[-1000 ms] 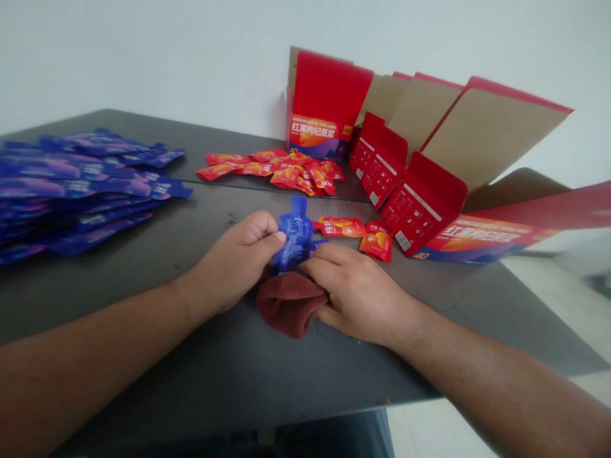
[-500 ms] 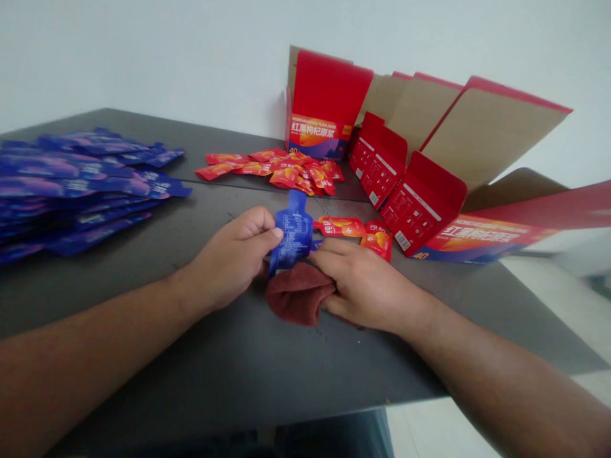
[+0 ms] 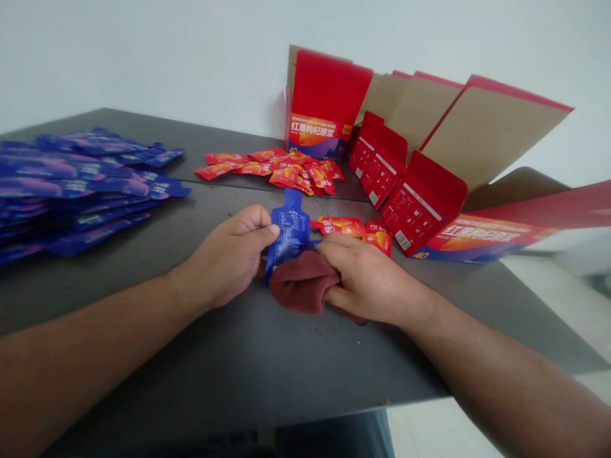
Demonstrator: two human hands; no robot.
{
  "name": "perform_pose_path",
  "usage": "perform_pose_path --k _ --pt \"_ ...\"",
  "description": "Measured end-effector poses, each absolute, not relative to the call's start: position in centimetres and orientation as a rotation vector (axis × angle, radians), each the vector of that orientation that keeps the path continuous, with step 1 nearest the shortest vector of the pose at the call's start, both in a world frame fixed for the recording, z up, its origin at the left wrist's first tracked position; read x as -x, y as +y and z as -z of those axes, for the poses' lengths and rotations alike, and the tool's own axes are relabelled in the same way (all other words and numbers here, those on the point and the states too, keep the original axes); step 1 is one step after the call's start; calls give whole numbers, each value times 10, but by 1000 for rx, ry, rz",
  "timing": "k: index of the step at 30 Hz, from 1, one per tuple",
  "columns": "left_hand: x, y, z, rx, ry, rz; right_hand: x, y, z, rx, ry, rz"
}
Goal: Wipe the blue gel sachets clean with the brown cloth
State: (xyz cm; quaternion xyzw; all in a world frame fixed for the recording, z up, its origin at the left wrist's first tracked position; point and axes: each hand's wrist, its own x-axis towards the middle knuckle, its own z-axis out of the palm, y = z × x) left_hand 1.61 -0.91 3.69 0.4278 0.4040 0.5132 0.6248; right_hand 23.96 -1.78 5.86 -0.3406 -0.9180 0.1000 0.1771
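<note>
Between thumb and fingers, my left hand [image 3: 233, 254] grips a blue sachet [image 3: 290, 232] by its left edge, its small printed side facing me and its narrow neck pointing away. My right hand [image 3: 367, 277] is closed on a brown cloth [image 3: 303, 283], bunched against the lower part of the sachet and covering it there. A sliver of another blue piece shows by the right fingertips; I cannot tell whether it belongs to a second sachet. Just beyond the right hand, red sachets [image 3: 341, 225] lie on the dark table [image 3: 229, 375].
A heap of blue sachets [image 3: 86, 184] lies at the left. Farther back is a pile of red sachets [image 3: 281, 168]. An open red carton [image 3: 319, 95] stands behind it, with several more open cartons [image 3: 422, 203] along the right. A pale wall [image 3: 167, 57] closes off the back.
The cloth in my right hand has shifted slightly up and now covers more of the blue sachet's lower right. My left hand and the sachet have moved slightly left.
</note>
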Motion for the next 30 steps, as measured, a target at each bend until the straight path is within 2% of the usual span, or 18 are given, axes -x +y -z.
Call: perform_pose_path --k 4,10,15,22,26,30 --pt "-16 -11 -37 -979 940 -1138 -240 -14 -59 1106 -2385 -212" --pt "-12 -9 -31 -1075 966 -1132 -235 -23 -54 958 -2627 -298" --pt "-11 -12 -23 -1124 927 -954 -242 -13 -61 1182 -2293 -160" --pt "-7 -8 -17 -1174 956 -960 -243 -11 -61 1035 -2447 -348" --pt "-7 -9 -18 -1175 896 -930 -245 -6 -67 1215 -2262 -313" --pt "-7 -11 -18 -1185 909 -930 -245 -4 -66 1208 -2249 -319"
